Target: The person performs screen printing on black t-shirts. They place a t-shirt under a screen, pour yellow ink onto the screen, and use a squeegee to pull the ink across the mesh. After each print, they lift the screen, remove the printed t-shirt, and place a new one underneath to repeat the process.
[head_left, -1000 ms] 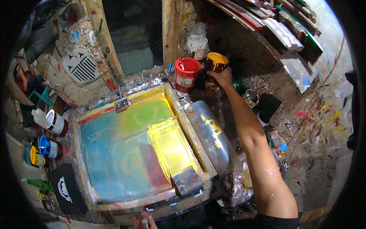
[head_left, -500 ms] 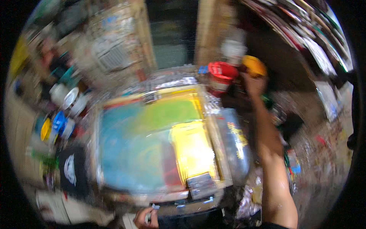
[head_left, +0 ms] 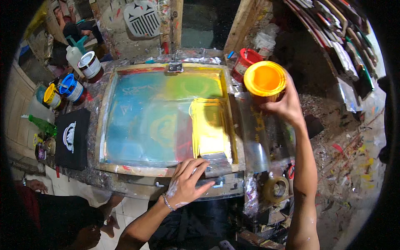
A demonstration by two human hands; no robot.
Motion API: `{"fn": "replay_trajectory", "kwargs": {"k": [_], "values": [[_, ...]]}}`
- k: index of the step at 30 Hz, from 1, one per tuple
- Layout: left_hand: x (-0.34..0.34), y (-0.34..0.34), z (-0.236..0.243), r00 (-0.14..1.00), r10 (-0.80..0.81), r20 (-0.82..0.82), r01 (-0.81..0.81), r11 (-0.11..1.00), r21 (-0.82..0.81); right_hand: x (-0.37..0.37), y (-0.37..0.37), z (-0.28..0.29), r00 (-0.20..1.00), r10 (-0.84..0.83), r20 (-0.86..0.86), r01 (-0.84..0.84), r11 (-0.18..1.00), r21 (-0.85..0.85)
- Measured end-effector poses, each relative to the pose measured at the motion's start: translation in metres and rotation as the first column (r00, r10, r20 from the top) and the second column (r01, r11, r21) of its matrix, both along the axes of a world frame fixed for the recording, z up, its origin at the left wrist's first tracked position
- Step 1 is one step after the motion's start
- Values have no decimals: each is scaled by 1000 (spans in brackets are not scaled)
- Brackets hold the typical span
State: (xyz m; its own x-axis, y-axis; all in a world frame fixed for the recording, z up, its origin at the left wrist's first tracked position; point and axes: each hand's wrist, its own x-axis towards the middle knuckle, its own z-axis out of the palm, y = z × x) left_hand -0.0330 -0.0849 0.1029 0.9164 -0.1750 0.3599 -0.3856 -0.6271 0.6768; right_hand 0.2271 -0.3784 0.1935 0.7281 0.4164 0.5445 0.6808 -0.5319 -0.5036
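Two hands are in view from my remote position, both the wearer's own. The right hand (head_left: 288, 103), right of centre in the upper half of the frame, is gripping a yellow-rimmed tub (head_left: 266, 80), with the thumb across its near side and the fingers around its right side. The tub's mouth is tipped toward the camera, showing orange-yellow contents; I cannot tell whether its base bears on the table (head_left: 95, 121). Behind it, at upper right, stands a red tub (head_left: 244, 62). The left hand (head_left: 188, 181), at lower centre, is empty, with fingers extended and slightly spread, palm down. White smears mark its back. Its fingertips lie just beside a grey flat block (head_left: 219, 165); I cannot confirm contact. The block sits at the lower right corner of a wooden screen frame (head_left: 139, 169), which occupies the middle of the frame. Its mesh (head_left: 139, 125) is blue-green, with a thick yellow ink patch (head_left: 210, 141) on the right half. At left I record a white tub (head_left: 91, 68), a blue tub (head_left: 72, 88), a smaller yellow pot (head_left: 53, 98) and, below them, a black cloth (head_left: 77, 150) with a white print. A roll of tape (head_left: 266, 190) lies at lower right. Another person (head_left: 58, 218) in dark clothing occupies the lower left.
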Motion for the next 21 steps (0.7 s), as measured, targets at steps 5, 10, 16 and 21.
{"fn": "replay_trajectory", "kwargs": {"k": [5, 10, 16, 21], "values": [[-19, 12, -10, 991, 122, 63, -116, 989, -95, -25, 47, 21, 996, 86, -14, -86, 938, -336], [-35, 33, -24, 966, 255, -30, -257, 958, -127, -6, 62, 12, 990, 105, 99, -33, 831, -555], [-28, 49, -29, 975, 188, -121, -181, 981, 66, 13, 73, 5, 957, 204, 206, -18, 752, -658], [-26, 56, -30, 962, 54, -267, -3, 982, 189, 14, 86, 8, 947, 233, 223, -3, 698, -716]]}}
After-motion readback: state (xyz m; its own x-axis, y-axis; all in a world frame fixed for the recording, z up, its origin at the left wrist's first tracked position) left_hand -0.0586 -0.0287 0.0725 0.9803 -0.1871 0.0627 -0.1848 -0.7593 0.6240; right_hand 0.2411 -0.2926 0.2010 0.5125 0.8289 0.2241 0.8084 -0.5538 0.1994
